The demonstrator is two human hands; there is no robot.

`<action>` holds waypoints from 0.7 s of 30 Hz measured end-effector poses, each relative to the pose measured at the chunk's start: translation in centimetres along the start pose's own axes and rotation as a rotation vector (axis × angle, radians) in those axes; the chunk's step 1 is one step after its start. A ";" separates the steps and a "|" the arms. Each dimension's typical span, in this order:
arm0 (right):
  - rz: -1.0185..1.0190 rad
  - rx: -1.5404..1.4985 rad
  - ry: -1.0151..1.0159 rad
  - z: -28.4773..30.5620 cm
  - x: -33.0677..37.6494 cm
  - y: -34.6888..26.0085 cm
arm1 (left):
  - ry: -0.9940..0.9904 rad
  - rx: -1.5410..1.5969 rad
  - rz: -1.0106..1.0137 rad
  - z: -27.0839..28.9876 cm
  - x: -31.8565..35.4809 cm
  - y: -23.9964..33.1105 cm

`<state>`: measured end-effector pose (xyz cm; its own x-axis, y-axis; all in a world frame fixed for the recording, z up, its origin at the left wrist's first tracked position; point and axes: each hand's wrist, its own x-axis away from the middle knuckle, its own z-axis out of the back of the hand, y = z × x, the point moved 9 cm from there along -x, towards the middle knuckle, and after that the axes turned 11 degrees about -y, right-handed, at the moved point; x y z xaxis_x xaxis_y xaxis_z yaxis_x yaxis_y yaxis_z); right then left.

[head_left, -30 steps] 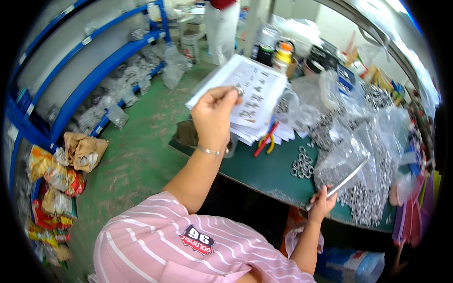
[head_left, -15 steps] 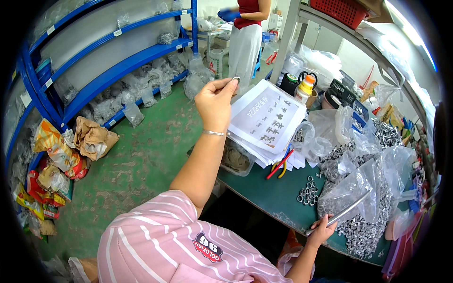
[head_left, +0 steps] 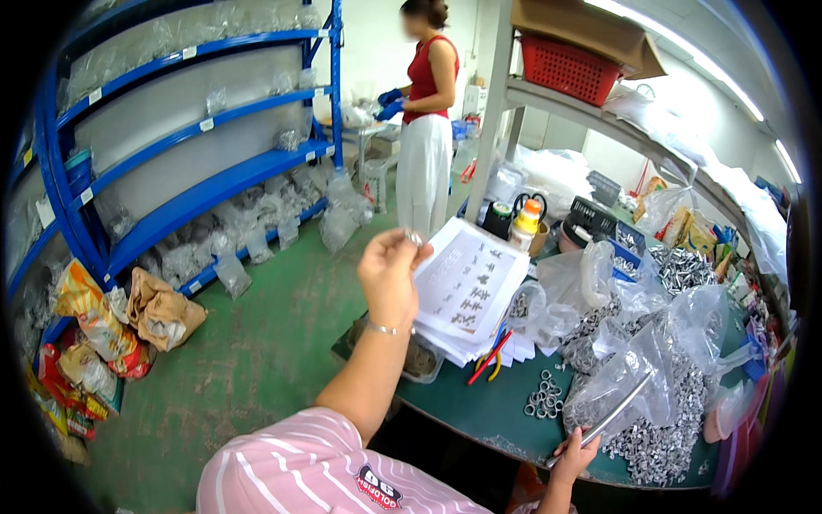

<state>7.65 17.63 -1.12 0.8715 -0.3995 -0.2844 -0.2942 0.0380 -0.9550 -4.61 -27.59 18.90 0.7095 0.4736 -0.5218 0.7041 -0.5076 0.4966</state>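
My left hand (head_left: 390, 278) is raised near the printed sheet (head_left: 458, 283), thumb and fingers pinching a small shiny metal ring (head_left: 414, 237). Blur hides the ring's detail. At the table's front edge, my right hand (head_left: 572, 460) is wrapped round a slim metal rod (head_left: 615, 413), which slants up to the right over a clear plastic bag (head_left: 599, 394). Beside the rod, several loose metal rings (head_left: 544, 397) lie on the green table (head_left: 462, 411). A heap of small silver metal pieces (head_left: 659, 454) spreads to the right of my right hand.
Pliers (head_left: 490, 358) with red and yellow handles lie by the papers. Behind them stand a yellow bottle with an orange cap (head_left: 526, 224) and a dark jar (head_left: 497, 220). Blue shelving (head_left: 214, 197) holds bagged parts. A person in blue gloves (head_left: 424, 111) stands beyond the table.
The view has tilted upward, so the scene sits lower and more of the other person shows. Both hands keep their holds on the ring and the rod.
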 end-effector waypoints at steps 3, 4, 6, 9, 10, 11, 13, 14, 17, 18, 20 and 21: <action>-0.011 0.002 0.011 0.2 0.2 -0.5 | -0.103 0.012 0.041 -2.5 2.0 -1.2; -0.004 0.018 0.022 0.7 0.4 -0.5 | -0.151 0.015 0.070 -3.3 2.9 -2.0; -0.021 0.005 0.051 0.8 0.4 -0.5 | -0.237 -0.014 0.167 -5.2 5.3 -3.7; -0.110 -0.012 0.069 0.8 0.6 0.2 | -0.491 -0.128 0.322 -8.0 10.3 -7.3; -0.114 -0.015 0.054 0.5 0.4 0.3 | -0.615 -0.267 0.334 -8.8 11.9 -8.7; -0.127 -0.029 0.031 -0.1 0.3 0.7 | -0.743 -0.414 0.336 -9.0 13.5 -10.2; -0.123 -0.025 0.028 -0.2 0.2 0.8 | -1.036 -0.734 0.253 -10.3 16.8 -13.1; -0.122 -0.053 0.024 -0.3 0.4 0.4 | -1.088 -0.774 0.299 -9.9 18.4 -15.0; -0.090 -0.071 -0.053 -1.0 1.0 -0.6 | -1.205 -0.881 0.358 -9.8 21.4 -19.1; -0.043 -0.046 -0.122 -1.6 1.1 -1.1 | -1.201 -0.922 0.345 -9.8 21.7 -19.9; -0.057 0.019 -0.144 -2.2 1.3 -1.5 | -1.211 -0.985 0.350 -9.4 22.4 -21.0; -0.090 0.013 -0.157 -2.5 1.3 -1.7 | -1.217 -0.977 0.383 -9.3 22.9 -21.6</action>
<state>8.30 14.78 0.35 0.9449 -0.2538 -0.2069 -0.2086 0.0206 -0.9778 -3.32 0.92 2.66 0.7318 -0.6356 -0.2461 0.5859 0.4022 0.7035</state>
